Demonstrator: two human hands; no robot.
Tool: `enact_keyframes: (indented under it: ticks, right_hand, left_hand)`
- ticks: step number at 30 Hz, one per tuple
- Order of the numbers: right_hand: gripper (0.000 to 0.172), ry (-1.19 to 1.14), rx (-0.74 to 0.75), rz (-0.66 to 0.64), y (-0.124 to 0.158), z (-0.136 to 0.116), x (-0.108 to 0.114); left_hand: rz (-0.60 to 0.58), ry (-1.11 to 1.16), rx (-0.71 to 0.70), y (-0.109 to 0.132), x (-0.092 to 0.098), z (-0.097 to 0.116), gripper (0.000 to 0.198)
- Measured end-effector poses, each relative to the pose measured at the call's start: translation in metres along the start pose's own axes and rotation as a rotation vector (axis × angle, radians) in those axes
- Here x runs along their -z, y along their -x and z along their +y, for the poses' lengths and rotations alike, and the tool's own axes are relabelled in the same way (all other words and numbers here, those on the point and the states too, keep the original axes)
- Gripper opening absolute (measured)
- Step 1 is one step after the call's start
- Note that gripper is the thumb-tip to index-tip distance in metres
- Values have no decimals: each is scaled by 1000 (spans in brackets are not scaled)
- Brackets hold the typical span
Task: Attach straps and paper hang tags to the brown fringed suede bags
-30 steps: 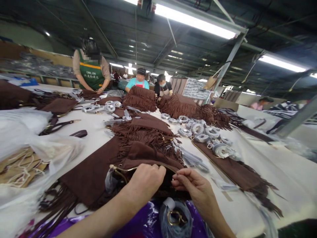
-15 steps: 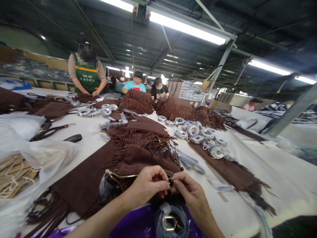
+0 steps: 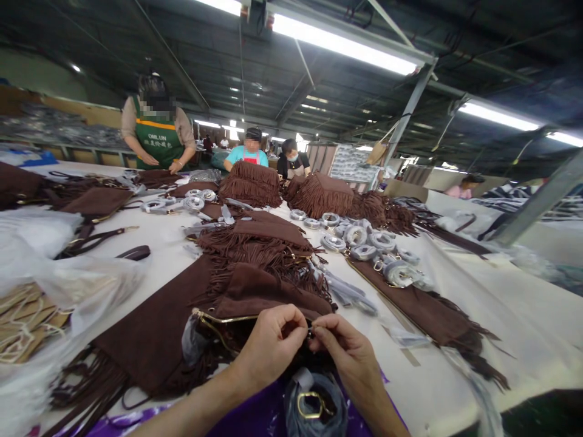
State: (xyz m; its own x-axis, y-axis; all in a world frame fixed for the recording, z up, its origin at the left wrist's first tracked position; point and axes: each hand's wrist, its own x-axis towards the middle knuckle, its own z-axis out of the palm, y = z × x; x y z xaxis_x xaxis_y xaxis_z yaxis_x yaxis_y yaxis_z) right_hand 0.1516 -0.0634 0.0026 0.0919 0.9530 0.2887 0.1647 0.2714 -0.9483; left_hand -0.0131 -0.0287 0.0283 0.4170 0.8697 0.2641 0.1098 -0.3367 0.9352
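Two bare hands of ours meet at the mouth of a brown fringed bag (image 3: 273, 294), which lies nearest us on the cream desk (image 3: 496, 315), its gold zip (image 3: 237, 319) undone and curving along the edge. Our right hand (image 3: 348, 349) has thumb and forefinger clamped on a small piece (image 3: 310, 331) at the right end of that mouth, too tiny for us to name. Our left hand (image 3: 273, 343) sits opposite, thumb and forefinger drawn close at the same piece, but we cannot tell whether those fingers grip it too. At the bag's left corner we see a clump of grey wrapping (image 3: 192, 343) beside the zip. Just below our hands, against purple plastic (image 3: 255, 409), sits a wrapped strap coil (image 3: 336, 406) with a gold clasp in its middle. To our left a flat brown piece (image 3: 155, 328) with fringe stretches over the desk, and beyond it a whitish plastic bag (image 3: 104, 279) holds tan tags (image 3: 31, 328) with pale strings. More wrapped coils (image 3: 357, 235) cluster ahead to our right, some resting on the end of another brown bag (image 3: 419, 306). Farther off, a fringed pile (image 3: 250, 182) stands next to a second one (image 3: 323, 194), and a co-worker in a green apron (image 3: 157, 142) is at the far side, left of two more people.
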Motion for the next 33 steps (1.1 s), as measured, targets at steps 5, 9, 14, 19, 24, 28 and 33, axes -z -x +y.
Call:
enact_keyframes:
  ticks: [5,9,14,19,24,28,33]
  right_hand:
    - [27,28,-4,-8,0,1,0]
    - [28,47,8,-11,-1,-2,-1]
    - [22,119,58,-26,-1,-8,-5]
    - [17,287,232,-44,-1,-15,-6]
    - [19,401,317,-58,1,-15,-6]
    - [18,400,300,-39,0,-8,-10]
    - [19,491,424,28,5,-9,-7]
  left_hand:
    - [-8,-6,-5,0,2,3,13]
    - [-25,-1,6,0,2,5,13]
    - [0,-32,-23,1,1,4,14]
    - [30,-140,-60,3,0,4,16]
    - [40,-230,-89,4,-2,4,18]
    - [62,-271,-120,5,-5,2,19]
    - [46,-312,-169,2,-6,0,18]
